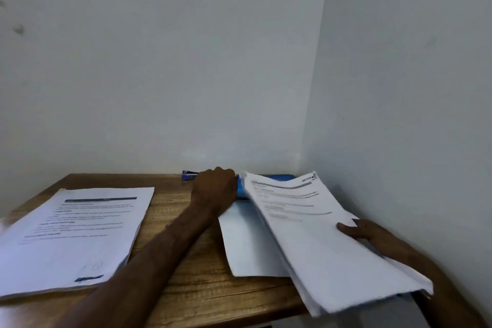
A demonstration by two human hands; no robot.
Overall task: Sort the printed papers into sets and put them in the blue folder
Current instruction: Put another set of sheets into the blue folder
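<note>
Holds a thick white sheaf of printed papers (319,242) in the right hand (364,231), thumb on top, lower right of the frame. Rests the left hand (215,189), knuckles curled, at the left end of the flat blue folder (279,177), centre frame; cannot tell of any grasp. Finds the folder beyond both hands, nearer the left, long axis left-right along the back wall, half under the sheaf.

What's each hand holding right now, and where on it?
Right hand pinches the paper stack at its right edge, thumb on top. Left hand is at the blue folder's left end; whether it grips cannot be told.
</note>
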